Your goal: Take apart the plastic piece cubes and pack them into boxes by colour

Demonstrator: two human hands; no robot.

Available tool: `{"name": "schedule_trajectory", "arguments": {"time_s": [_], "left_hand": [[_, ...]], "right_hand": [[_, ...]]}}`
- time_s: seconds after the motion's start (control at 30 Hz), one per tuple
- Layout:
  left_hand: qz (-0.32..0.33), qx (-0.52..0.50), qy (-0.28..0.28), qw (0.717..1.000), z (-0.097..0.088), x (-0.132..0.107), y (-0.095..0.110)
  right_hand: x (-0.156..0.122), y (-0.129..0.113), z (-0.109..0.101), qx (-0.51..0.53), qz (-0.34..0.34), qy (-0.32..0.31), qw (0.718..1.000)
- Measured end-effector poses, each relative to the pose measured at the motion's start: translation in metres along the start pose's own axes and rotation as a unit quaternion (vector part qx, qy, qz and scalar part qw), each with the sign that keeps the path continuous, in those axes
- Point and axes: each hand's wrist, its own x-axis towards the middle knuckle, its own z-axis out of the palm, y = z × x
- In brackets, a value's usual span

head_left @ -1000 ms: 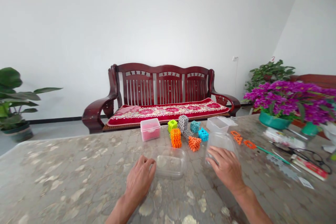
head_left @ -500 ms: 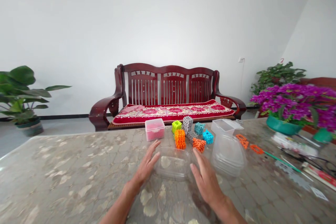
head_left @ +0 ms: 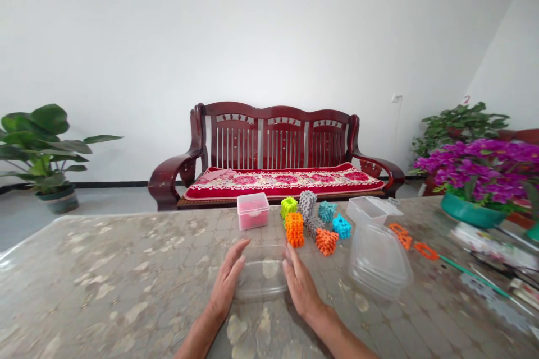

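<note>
A clear plastic container (head_left: 263, 292) stands on the table between my two hands. My left hand (head_left: 226, 277) lies along its left side, fingers stretched forward and touching the wall. On the opposite side my right hand (head_left: 301, 280) presses against the container's right wall, its thumb near the rim. The two hands hold it from both sides. Just beyond it are an orange block of joined plastic pieces (head_left: 295, 230) and a lidded box with pink contents (head_left: 253, 212).
Green (head_left: 288, 206), grey (head_left: 307, 203) and blue (head_left: 341, 226) blocks stand behind. To the right are stacked clear containers (head_left: 379, 263), an open box (head_left: 365, 211), a green stick (head_left: 474, 276) and purple flowers (head_left: 475, 171). A wooden sofa (head_left: 168, 179) stands beyond the table.
My right hand has moved left and closed in on the container. The container has shifted left and a little nearer, between both hands. The view has turned slightly left.
</note>
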Motion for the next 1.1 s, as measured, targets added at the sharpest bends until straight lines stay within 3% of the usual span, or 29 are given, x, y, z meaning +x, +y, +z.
{"name": "schedule_trajectory", "arguments": {"time_s": [0.37, 0.57, 0.77, 1.1], "left_hand": [[0.003, 0.015, 0.042, 0.999, 0.004, 0.006, -0.003], [0.044, 0.064, 0.071, 0.994, 0.004, -0.002, 0.008], [0.085, 0.097, 0.046, 0.991, 0.008, -0.009, 0.017], [0.082, 0.128, 0.047, 0.987, 0.004, -0.002, 0.007]], "right_hand": [[-0.004, 0.007, 0.002, 0.042, -0.019, -0.001, 0.999], [-0.002, 0.003, 0.005, 0.037, -0.017, 0.015, 0.999], [-0.003, -0.001, 0.004, 0.034, -0.014, 0.022, 0.999], [-0.007, 0.002, 0.001, 0.041, -0.019, 0.006, 0.999]]}}
